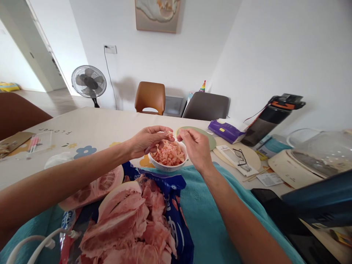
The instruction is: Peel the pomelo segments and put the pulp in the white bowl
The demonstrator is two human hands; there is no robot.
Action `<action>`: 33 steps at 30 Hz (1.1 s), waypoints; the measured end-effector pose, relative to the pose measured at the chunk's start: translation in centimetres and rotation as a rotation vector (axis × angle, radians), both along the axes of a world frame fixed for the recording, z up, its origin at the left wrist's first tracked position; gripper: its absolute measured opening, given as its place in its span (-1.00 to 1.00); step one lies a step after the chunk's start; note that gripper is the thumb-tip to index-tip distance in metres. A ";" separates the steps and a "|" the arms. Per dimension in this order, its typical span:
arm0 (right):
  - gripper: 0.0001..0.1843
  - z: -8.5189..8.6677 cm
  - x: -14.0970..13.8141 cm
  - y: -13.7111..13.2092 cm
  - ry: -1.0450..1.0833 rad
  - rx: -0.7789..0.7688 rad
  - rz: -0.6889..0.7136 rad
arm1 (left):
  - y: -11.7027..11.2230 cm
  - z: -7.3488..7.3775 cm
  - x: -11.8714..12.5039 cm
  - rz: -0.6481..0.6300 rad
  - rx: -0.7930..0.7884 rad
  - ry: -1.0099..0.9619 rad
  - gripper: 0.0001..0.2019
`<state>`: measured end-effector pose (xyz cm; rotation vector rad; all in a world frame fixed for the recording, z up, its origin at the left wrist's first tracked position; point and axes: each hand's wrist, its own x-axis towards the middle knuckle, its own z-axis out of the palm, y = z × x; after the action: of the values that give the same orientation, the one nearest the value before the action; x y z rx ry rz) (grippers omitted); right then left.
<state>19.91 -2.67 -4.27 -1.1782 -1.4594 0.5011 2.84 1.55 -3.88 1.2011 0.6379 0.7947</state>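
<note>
Just above the bowl [167,168], my left hand [150,141] pinches a small piece of pink pomelo flesh [168,134] at its fingertips. The white bowl is heaped with loose pomelo pulp [169,154]. My right hand [194,146] is beside the bowl's right rim, fingers curled and thumb and forefinger pressed together close to that piece; whatever they hold is too small to make out. Nearer to me, pomelo peel and membranes [123,223] lie piled on a blue printed plastic bag [180,223]. Part of a pomelo rind [106,183] rests behind them, partly under my left forearm.
A teal towel [211,209] covers the near table edge. Along the right are a purple tissue pack [227,130], eyeglasses [240,158], a black bottle [266,119], a cream appliance [297,167] and a dark blue cylinder [321,200]. White cables [41,244] lie at lower left.
</note>
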 end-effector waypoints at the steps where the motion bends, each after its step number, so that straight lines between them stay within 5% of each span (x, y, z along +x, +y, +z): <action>1: -0.69 0.0 0.0 0.1 0.007 -0.007 -0.001 | 0.0 0.0 0.0 -0.010 0.007 0.002 -0.78; 6: -0.79 -0.1 0.1 0.1 0.041 0.010 -0.026 | -0.1 0.0 -0.1 -0.055 0.047 -0.005 -0.79; 11: -0.99 0.0 -0.1 -0.4 -0.138 0.278 -0.028 | -0.5 0.3 0.0 0.034 0.108 -0.009 -0.76; 15: -0.96 -0.2 -0.5 -0.5 -0.400 0.485 -0.089 | -1.2 0.6 0.4 0.140 0.171 0.020 -0.77; 22: -0.90 -0.1 -0.8 -0.8 -0.553 0.671 -0.243 | -2.3 1.0 0.9 0.204 0.255 0.047 -0.84; 30: -0.85 0.1 -1.2 -1.2 -0.651 0.754 -0.330 | -3.4 1.0 1.4 0.284 0.286 0.017 -0.85; 33: -0.85 0.5 -1.2 -1.6 -0.519 0.623 -0.241 | -3.7 1.2 1.4 0.266 0.263 0.002 -0.82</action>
<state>18.68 -4.26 -3.74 -0.9823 -1.7005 -0.4416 4.25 -2.10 -2.69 1.3718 0.7200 1.1284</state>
